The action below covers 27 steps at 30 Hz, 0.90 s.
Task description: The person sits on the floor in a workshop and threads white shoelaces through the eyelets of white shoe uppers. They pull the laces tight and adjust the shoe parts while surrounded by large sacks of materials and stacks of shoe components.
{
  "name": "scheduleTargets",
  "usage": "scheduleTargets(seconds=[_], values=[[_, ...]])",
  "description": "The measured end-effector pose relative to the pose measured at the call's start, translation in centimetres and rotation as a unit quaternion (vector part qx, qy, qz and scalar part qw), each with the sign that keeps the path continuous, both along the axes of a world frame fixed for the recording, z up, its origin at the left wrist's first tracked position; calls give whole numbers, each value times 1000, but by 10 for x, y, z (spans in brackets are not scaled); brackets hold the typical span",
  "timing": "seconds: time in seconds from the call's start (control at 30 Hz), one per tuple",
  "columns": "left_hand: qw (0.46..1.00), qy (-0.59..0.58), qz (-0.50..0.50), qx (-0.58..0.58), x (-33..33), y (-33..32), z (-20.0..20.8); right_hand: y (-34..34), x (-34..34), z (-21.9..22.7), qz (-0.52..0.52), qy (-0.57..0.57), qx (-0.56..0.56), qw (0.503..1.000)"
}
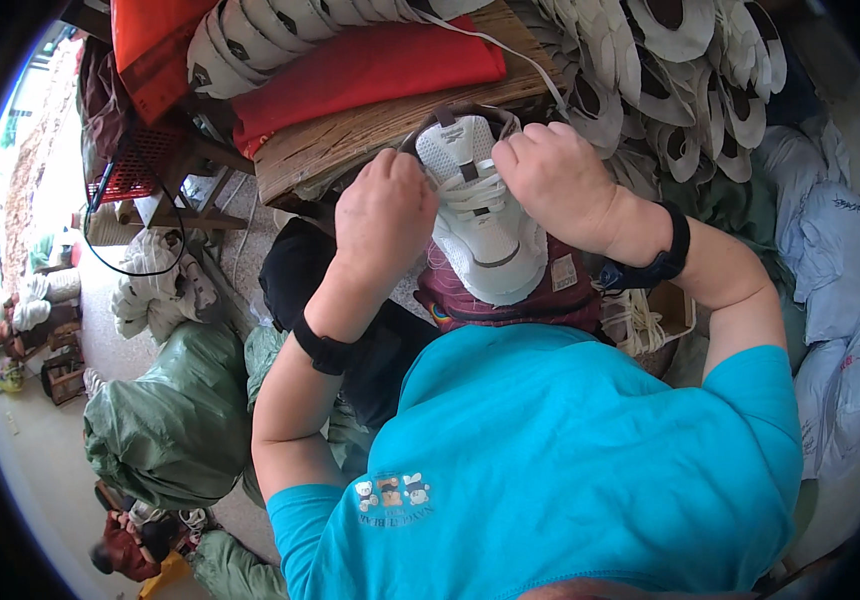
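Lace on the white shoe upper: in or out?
In: the lace crosses the white shoe upper in rows, between left hand and right hand. Tied: cannot tell.

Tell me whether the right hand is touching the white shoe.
Touching. The head view shows the curled fingers of the right hand against the side of the shoe, near the laces, with no gap visible.

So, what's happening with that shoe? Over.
Left grip and right grip closed at opposite sides of white mesh shoe. White laces threaded. Thin white cord near right grip.
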<state>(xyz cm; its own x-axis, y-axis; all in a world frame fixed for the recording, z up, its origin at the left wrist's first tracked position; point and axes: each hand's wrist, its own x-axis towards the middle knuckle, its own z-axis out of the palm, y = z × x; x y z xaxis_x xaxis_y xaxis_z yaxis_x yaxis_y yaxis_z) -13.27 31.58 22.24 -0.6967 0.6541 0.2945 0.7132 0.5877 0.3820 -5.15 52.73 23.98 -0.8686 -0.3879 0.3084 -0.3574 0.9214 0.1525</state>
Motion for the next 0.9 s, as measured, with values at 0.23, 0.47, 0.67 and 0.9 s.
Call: scheduleTargets(seconds=[0.23, 0.47, 0.67, 0.9], values=[[986, -35, -147, 69, -21, -15, 17, 9, -11, 20, 2, -124, 12, 992], [960, -143, -239, -18, -53, -18, 25, 21, -40, 30, 11, -309, -35, 950], [967, -164, -189, -41, -54, -7, 10, 29, -38, 27, 99, -92, 42, 990], [942, -294, -161, 21, -57, -4, 2, 41, -73, 26, 42, -375, -109, 920]])
